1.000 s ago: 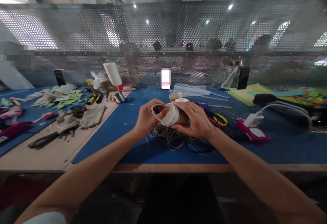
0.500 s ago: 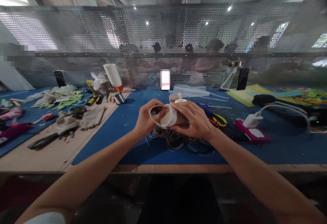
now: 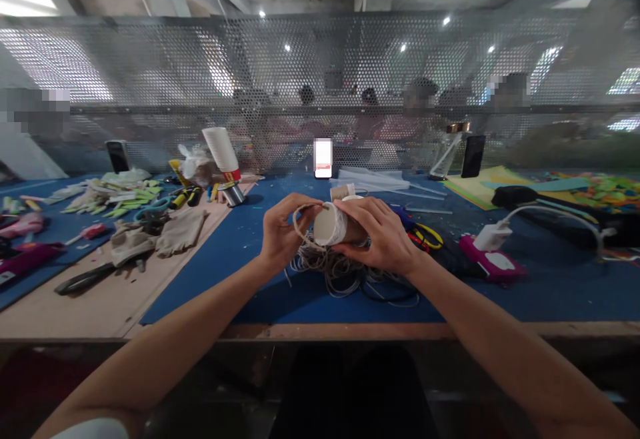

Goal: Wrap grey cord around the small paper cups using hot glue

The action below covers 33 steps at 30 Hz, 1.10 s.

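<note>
My right hand [image 3: 383, 235] is wrapped around a cup-like cylinder [image 3: 325, 227], lying tilted with its pale round end facing left. White braided trim [image 3: 341, 224] circles that end, and the side behind it looks brown. My left hand [image 3: 284, 229] is closed at the upper left of this end, its fingertips pinching a thin twisted cord [image 3: 299, 227] that loops out beside the cylinder. Beneath both hands lies a tangled heap of grey-beige cord [image 3: 345, 275]. Just behind stands a small spool of twine [image 3: 343, 191], with a white round rim partly hidden by my right hand.
A stack of paper cups [image 3: 220, 149] leans at the back left, near gloves [image 3: 183, 231] and a black-handled tool [image 3: 85, 279]. On the right are yellow-handled pliers [image 3: 429, 235] and a magenta box with a charger [image 3: 493, 259]. A lit phone [image 3: 323, 157] stands by the mesh screen.
My left thumb and fingers have drawn back from across the cylinder's end toward its upper left edge, so more of the round face shows. My right hand keeps its hold.
</note>
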Each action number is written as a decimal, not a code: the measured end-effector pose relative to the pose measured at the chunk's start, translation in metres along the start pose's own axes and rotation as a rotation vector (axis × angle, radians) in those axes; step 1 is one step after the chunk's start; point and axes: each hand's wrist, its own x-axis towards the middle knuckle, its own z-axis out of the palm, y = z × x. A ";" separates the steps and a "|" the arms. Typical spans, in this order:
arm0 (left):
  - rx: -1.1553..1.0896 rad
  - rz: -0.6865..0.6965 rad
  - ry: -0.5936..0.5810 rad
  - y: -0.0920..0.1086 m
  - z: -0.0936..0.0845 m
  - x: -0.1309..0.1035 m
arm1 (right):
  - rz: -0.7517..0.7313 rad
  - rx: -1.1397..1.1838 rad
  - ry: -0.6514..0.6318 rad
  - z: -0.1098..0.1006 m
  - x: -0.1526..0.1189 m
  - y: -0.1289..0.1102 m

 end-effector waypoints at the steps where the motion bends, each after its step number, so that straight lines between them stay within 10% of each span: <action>1: -0.002 -0.009 -0.002 0.000 0.000 0.000 | 0.005 0.000 -0.004 0.000 0.000 0.000; 33: 0.097 0.048 -0.009 -0.003 0.001 0.000 | 0.067 0.041 -0.007 -0.001 -0.001 -0.001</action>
